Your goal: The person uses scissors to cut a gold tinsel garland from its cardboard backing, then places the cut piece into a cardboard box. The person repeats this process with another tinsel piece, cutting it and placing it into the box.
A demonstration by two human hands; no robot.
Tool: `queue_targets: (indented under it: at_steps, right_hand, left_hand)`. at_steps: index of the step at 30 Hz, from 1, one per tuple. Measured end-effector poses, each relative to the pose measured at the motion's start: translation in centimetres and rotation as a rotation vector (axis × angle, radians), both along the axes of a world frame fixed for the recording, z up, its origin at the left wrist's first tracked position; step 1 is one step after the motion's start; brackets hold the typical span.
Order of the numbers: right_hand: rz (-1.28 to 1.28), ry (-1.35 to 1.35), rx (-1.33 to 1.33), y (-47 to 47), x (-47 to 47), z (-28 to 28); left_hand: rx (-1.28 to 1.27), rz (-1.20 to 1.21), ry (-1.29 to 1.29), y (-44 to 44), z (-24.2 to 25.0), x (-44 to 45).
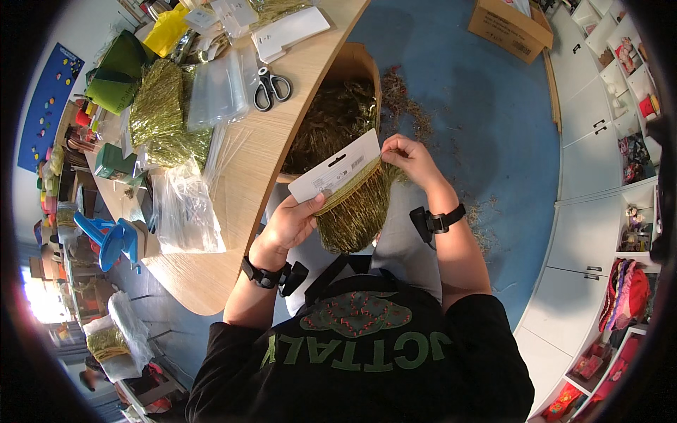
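A bundle of gold-green tinsel fringe (353, 222) with a woven top band hangs above my lap, against a white printed header card (336, 168) with a slot. My left hand (291, 222) grips the card's lower left corner and the band's end, thumb on top. At the other end, my right hand (412, 158) pinches the band or some strands beside the card's right corner; the fingertips partly hide what they hold. Beyond the hands stands a cardboard box (372, 69) filled with dark, shiny tinsel.
On the wooden table (264, 153) lie scissors (271, 89), clear plastic sleeves (219, 90), tinsel fringe (164, 106), white cards (291, 34) and a crumpled plastic bag (188, 217). Loose strands litter the blue floor (476, 158). Another carton (510, 29) stands near white cabinets (576, 227).
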State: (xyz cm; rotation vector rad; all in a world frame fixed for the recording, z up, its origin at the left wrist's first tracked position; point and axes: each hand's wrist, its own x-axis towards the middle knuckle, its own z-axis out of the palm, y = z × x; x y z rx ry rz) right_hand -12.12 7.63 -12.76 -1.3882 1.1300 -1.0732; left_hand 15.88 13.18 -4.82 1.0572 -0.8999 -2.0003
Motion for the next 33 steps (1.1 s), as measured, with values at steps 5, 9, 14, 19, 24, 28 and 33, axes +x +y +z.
queue_targets:
  at_steps: [5, 9, 14, 19, 24, 28, 33]
  right_hand:
    - [0.023, -0.342, 0.139, 0.8, 0.3, -0.9]
    - [-0.024, -0.576, 0.115, 1.6, 0.6, -1.0]
    - [-0.204, -0.473, -0.031, 2.0, 1.5, 0.2]
    - [-0.421, -0.012, -0.317, 4.0, 5.0, 1.9]
    - [-0.265, 0.252, -0.504, 6.5, 8.8, 2.5]
    - [-0.200, 0.299, -0.578, 6.4, 8.4, 3.0]
    - [-0.122, 0.313, -0.589, 6.3, 6.4, 5.4]
  left_hand:
    - [-0.077, -0.051, 0.247, -0.2, -0.9, 0.3]
    - [-0.068, -0.017, 0.323, -0.3, -2.0, 0.3]
    - [-0.209, 0.355, -0.073, -2.5, -3.6, -2.2]
    - [-0.241, 0.431, 0.012, -1.2, -3.5, -6.7]
    - [0.027, 0.500, 0.169, -1.6, -2.8, -9.0]
    - [0.074, 0.558, 0.164, -1.8, -3.4, -8.1]
    - [-0.090, 0.450, 0.199, -2.6, -4.5, -5.9]
